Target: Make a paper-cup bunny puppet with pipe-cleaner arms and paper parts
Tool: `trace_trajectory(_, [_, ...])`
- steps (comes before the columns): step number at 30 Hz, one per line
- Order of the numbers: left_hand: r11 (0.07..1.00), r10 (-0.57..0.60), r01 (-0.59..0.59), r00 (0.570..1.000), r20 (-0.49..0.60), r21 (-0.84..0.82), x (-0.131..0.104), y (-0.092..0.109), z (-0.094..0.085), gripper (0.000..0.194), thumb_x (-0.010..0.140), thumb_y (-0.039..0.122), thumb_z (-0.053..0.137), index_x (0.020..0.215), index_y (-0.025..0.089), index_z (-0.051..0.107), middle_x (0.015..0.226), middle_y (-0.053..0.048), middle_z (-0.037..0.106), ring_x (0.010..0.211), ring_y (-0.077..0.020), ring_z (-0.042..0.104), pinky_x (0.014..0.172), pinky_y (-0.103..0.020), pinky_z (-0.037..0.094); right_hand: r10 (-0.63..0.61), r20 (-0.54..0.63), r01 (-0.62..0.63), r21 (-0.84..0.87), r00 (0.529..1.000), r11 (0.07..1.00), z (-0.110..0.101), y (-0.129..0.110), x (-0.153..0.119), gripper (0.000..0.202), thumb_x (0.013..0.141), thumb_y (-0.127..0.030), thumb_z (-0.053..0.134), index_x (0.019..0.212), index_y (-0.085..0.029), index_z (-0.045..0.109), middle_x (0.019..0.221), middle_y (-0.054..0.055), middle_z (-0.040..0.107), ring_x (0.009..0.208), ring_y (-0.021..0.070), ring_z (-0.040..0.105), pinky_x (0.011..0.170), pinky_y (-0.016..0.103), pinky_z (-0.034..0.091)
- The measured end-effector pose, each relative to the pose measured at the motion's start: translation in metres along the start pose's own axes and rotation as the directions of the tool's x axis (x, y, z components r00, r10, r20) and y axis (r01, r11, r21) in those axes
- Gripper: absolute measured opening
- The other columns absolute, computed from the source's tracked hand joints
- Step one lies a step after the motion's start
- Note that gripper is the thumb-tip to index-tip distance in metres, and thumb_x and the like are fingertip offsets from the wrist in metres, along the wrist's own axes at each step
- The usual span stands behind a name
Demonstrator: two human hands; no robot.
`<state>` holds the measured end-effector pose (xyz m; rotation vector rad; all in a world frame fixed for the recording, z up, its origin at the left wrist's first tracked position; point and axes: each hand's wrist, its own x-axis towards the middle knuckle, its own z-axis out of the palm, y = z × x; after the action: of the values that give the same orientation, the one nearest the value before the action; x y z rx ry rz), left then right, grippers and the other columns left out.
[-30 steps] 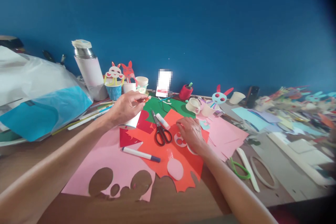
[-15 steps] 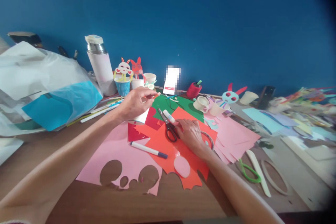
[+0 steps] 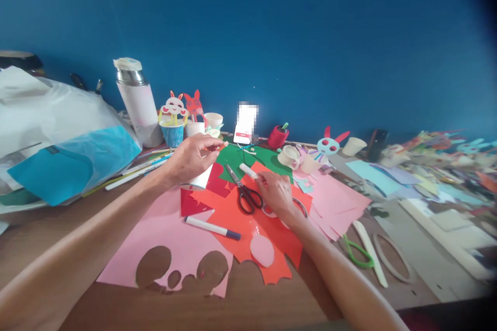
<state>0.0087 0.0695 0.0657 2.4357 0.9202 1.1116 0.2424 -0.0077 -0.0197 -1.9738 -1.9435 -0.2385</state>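
My left hand [image 3: 192, 158] is raised, thumb and forefinger pinched on a small orange piece [image 3: 222, 146], probably paper; most of it is hidden. Under that hand, a white paper cup [image 3: 201, 180] lies partly covered. My right hand [image 3: 276, 191] is closed round the lower end of a white glue stick [image 3: 248, 170], just above the orange paper [image 3: 221, 207]. Black-handled scissors [image 3: 248, 199] lie beside its fingers. Nearer me are a white marker with a dark blue cap [image 3: 212, 228] and a pink oval cutout [image 3: 262, 251].
Pink paper with cut holes [image 3: 155, 238] lies front left. Behind stand a flask [image 3: 135, 103], cups with paper animal figures [image 3: 173, 133], a lit phone [image 3: 245, 121] and a red pot [image 3: 278, 136]. Pink sheets [image 3: 337, 196] and a green pipe cleaner [image 3: 357, 256] lie right.
The whole view has shifted slightly, things appearing further left. My right hand has drawn the glue stick a little away from the scissors. My left hand keeps its pinch.
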Motion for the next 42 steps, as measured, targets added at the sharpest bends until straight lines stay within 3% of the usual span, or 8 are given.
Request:
trace_trajectory(7, [1.0, -0.003, 0.003, 1.0, -0.01, 0.014, 0.0, -0.002, -0.002, 0.026, 0.074, 0.019, 0.049, 0.094, 0.019, 0.066, 0.094, -0.005, 0.067, 0.088, -0.017, 0.06, 0.08, -0.03, 0.049, 0.098, -0.094, -0.104, -0.054, 0.991, 0.993, -0.005, 0.035, 0.007, 0.02, 0.085, -0.028, 0.043, 0.094, -0.021, 0.06, 0.084, 0.005, 0.066, 0.082, 0.0216, 0.056, 0.073, 0.034, 0.026])
trace_trajectory(14, [1.0, 0.001, -0.001, 1.0, -0.007, 0.011, 0.001, 0.0, -0.001, 0.025, 0.075, 0.02, 0.048, 0.092, 0.018, 0.066, 0.094, -0.005, 0.067, 0.086, -0.0164, 0.06, 0.08, -0.028, 0.048, 0.111, -0.017, -0.112, -0.1, 0.994, 0.989, -0.001, 0.043, 0.006, 0.018, 0.083, -0.026, 0.046, 0.094, -0.02, 0.06, 0.083, 0.007, 0.066, 0.082, 0.022, 0.055, 0.074, 0.035, 0.026])
trace_trajectory(19, [1.0, 0.004, -0.004, 1.0, -0.013, 0.008, 0.001, 0.0, -0.001, 0.025, 0.076, 0.021, 0.047, 0.093, 0.018, 0.065, 0.093, -0.005, 0.067, 0.086, -0.0165, 0.06, 0.08, -0.028, 0.047, 0.026, -0.115, -0.031, -0.041, 0.993, 0.999, -0.01, 0.024, -0.002, 0.024, 0.084, -0.036, 0.047, 0.099, -0.022, 0.059, 0.096, 0.007, 0.063, 0.093, 0.0237, 0.051, 0.078, 0.035, 0.026])
trace_trajectory(26, [1.0, -0.022, 0.022, 1.0, -0.011, 0.012, 0.001, -0.001, -0.002, 0.024, 0.075, 0.02, 0.048, 0.092, 0.018, 0.065, 0.094, -0.004, 0.067, 0.088, -0.0168, 0.059, 0.08, -0.027, 0.048, -0.156, 0.072, 0.152, 0.055, 0.985, 0.987, -0.011, -0.024, -0.022, 0.032, 0.078, -0.045, 0.05, 0.098, -0.022, 0.059, 0.096, 0.007, 0.062, 0.091, 0.0232, 0.05, 0.08, 0.036, 0.027])
trace_trajectory(32, [1.0, -0.016, 0.016, 1.0, -0.007, -0.012, 0.001, -0.002, -0.003, 0.022, 0.075, 0.019, 0.048, 0.088, 0.019, 0.066, 0.093, -0.004, 0.066, 0.087, -0.016, 0.059, 0.078, -0.026, 0.049, -0.142, 0.167, 0.128, 0.089, 0.976, 0.988, -0.013, -0.029, -0.026, 0.025, 0.073, -0.033, 0.054, 0.094, -0.021, 0.061, 0.09, 0.007, 0.061, 0.086, 0.0224, 0.052, 0.078, 0.035, 0.029])
trace_trajectory(35, [1.0, -0.016, 0.015, 1.0, -0.013, -0.024, 0.001, -0.002, -0.003, 0.022, 0.075, 0.019, 0.048, 0.088, 0.018, 0.066, 0.092, -0.004, 0.066, 0.086, -0.0157, 0.06, 0.078, -0.026, 0.049, -0.141, 0.168, 0.109, 0.186, 0.976, 0.976, -0.017, -0.029, -0.026, 0.02, 0.068, -0.027, 0.056, 0.086, -0.02, 0.062, 0.086, 0.006, 0.061, 0.082, 0.0211, 0.053, 0.076, 0.033, 0.031])
trace_trajectory(38, [0.999, -0.022, 0.02, 0.999, -0.029, -0.044, 0.001, -0.002, -0.003, 0.022, 0.075, 0.019, 0.048, 0.089, 0.017, 0.066, 0.092, -0.005, 0.066, 0.086, -0.0153, 0.06, 0.079, -0.026, 0.049, -0.066, 0.17, -0.008, 0.407, 0.983, 0.914, -0.022, -0.023, -0.021, 0.023, 0.067, -0.025, 0.055, 0.088, -0.021, 0.062, 0.082, 0.003, 0.062, 0.073, 0.0176, 0.054, 0.068, 0.028, 0.037])
trace_trajectory(42, [0.996, -0.035, 0.032, 0.999, -0.032, -0.083, 0.001, -0.001, -0.003, 0.022, 0.076, 0.021, 0.048, 0.089, 0.017, 0.065, 0.096, -0.005, 0.066, 0.087, -0.0156, 0.06, 0.077, -0.026, 0.05, 0.148, 0.208, -0.254, 0.73, 0.967, 0.634, -0.03, -0.005, -0.009, 0.026, 0.072, -0.026, 0.045, 0.092, -0.017, 0.06, 0.076, 0.002, 0.062, 0.06, 0.0134, 0.053, 0.053, 0.024, 0.038])
